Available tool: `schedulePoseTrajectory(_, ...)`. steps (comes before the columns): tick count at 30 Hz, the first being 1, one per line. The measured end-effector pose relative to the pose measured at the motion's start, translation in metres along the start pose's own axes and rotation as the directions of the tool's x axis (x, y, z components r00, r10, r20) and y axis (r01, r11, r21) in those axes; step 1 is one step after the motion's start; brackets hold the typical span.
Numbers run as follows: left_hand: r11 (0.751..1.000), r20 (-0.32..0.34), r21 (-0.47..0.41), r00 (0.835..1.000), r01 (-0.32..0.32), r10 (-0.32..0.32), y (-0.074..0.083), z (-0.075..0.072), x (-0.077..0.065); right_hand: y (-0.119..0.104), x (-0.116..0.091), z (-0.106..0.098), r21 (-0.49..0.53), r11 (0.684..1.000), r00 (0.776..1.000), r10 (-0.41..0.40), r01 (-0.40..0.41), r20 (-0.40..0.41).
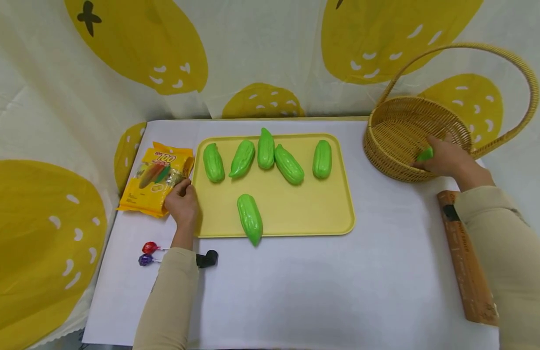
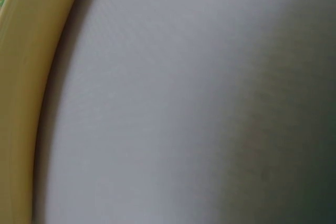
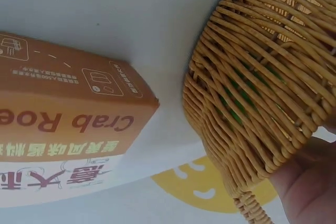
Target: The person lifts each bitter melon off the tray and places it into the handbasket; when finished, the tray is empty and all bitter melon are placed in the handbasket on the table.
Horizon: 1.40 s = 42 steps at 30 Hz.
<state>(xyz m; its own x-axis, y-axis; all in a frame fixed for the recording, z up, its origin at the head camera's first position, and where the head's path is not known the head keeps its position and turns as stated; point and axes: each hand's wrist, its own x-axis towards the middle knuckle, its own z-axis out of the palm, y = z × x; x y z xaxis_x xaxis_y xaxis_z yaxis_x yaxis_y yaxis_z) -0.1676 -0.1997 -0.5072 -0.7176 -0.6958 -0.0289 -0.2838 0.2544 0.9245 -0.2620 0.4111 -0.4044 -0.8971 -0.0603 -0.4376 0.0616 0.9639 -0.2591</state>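
My right hand reaches into the round wicker basket and grips a green ridged toy vegetable, mostly hidden by the fingers. In the right wrist view, a patch of green shows through the wicker weave, with part of the hand at the rim. On the other side, my left hand has bent fingers at the right edge of a yellow candy bag, beside the tray's left rim; I cannot tell whether it pinches the bag. Several similar green vegetables lie on the yellow tray.
A brown and orange box marked Crab Roe lies below the basket, partly under my right sleeve. Red and purple lollipops lie left of my left forearm. The basket's tall handle arches out to the right. A patterned curtain hangs behind the table.
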Motion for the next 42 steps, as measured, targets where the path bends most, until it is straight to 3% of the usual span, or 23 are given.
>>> schedulePoseTrajectory(7,1.0,0.002,-0.009,1.0,0.009,-0.009,0.001,0.0,0.0,-0.011,-0.012,-0.004,0.002,1.0,0.999,-0.019,0.019,-0.048)
schedulePoseTrajectory(14,1.0,0.008,-0.002,1.0,0.001,-0.001,0.001,-0.001,0.0,-0.037,-0.028,0.0,0.028,0.995,0.978,-0.084,0.091,-0.193)
schedulePoseTrajectory(20,1.0,0.01,-0.002,1.0,0.006,-0.006,-0.001,-0.001,0.001,-0.074,-0.043,0.005,0.112,0.976,0.953,-0.154,0.188,-0.261)
schedulePoseTrajectory(26,1.0,0.007,-0.004,1.0,0.0,0.0,-0.002,-0.001,0.001,-0.126,-0.058,0.018,0.04,0.956,0.925,-0.27,0.291,-0.268)
schedulePoseTrajectory(35,1.0,0.006,-0.008,1.0,0.004,-0.004,-0.005,0.0,0.001,-0.197,-0.079,0.069,-0.023,0.863,0.844,-0.498,0.504,-0.197)
schedulePoseTrajectory(42,1.0,0.005,-0.005,1.0,0.0,0.0,-0.004,0.0,0.002,-0.245,-0.081,0.114,0.039,0.774,0.773,-0.626,0.632,-0.104)
